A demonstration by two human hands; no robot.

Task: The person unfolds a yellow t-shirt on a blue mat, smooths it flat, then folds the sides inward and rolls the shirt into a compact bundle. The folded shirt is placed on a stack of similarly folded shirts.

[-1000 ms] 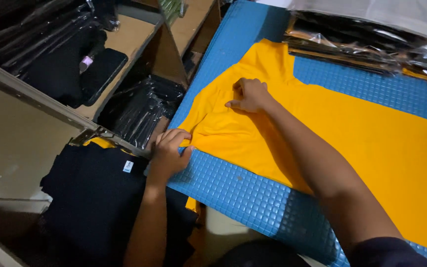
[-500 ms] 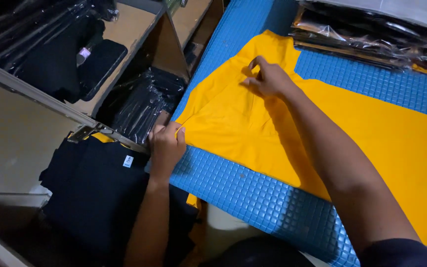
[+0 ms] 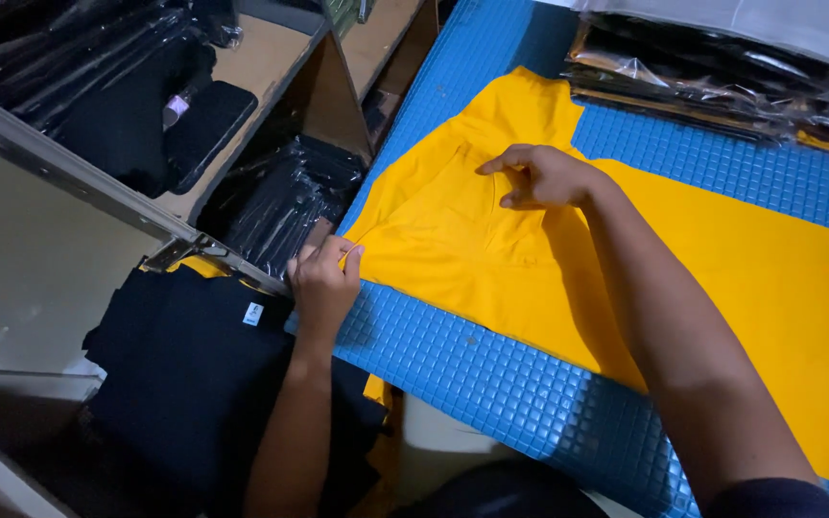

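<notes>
Here the yellow shirt lies spread flat on the blue mat. The left hand pinches the shirt's corner at the mat's edge, fingers closed on the cloth. The right hand rests on the shirt further up, fingers curled, forefinger out; whether it grips fabric I cannot tell. Black shirts sit stacked beside the mat.

Yellow shirt — blue grid-patterned mat — black garment.

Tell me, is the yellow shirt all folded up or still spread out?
Mostly spread out. The yellow shirt lies flat across the blue mat; only its near corner is pinched by the left hand.
</notes>
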